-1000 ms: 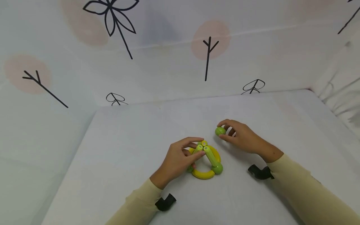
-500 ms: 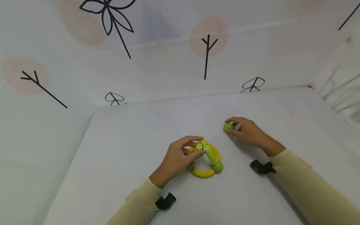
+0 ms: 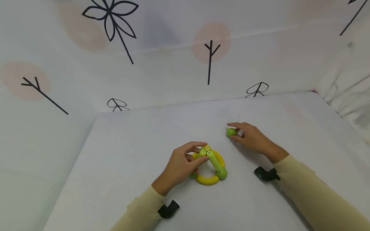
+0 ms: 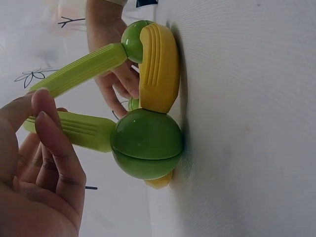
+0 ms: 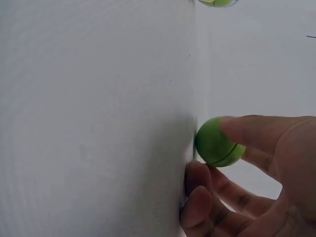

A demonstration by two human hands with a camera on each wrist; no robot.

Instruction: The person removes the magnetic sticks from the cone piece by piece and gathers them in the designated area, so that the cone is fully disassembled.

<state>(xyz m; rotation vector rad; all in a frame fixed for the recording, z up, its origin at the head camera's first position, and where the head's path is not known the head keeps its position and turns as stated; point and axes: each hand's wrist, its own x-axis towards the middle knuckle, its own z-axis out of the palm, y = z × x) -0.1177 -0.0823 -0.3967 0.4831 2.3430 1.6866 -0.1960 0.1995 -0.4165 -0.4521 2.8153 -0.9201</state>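
Observation:
My left hand (image 3: 182, 163) pinches the upper ends of several toy building rods that lean together, among them a light green rod (image 3: 214, 160). In the left wrist view the rods rise from green balls (image 4: 147, 143) joined by curved yellow pieces (image 4: 159, 69), forming a ring on the table. To the right and farther back, a loose green ball (image 3: 231, 132) sits on the table. My right hand (image 3: 250, 138) is at that ball, with the index finger stretched out just above it. The thumb overlaps the ball in the right wrist view.
A white cloth-like surface (image 3: 138, 144) covers the table. Behind it stands a pale wall (image 3: 167, 70) with black plant drawings and pink spots. Black curved pieces (image 3: 169, 210) are worn at both sleeves.
My right hand moved the green ball slightly right and back, then its index finger lifted off the ball. My left hand keeps its pinch on the rod ends. The view shifts slightly.

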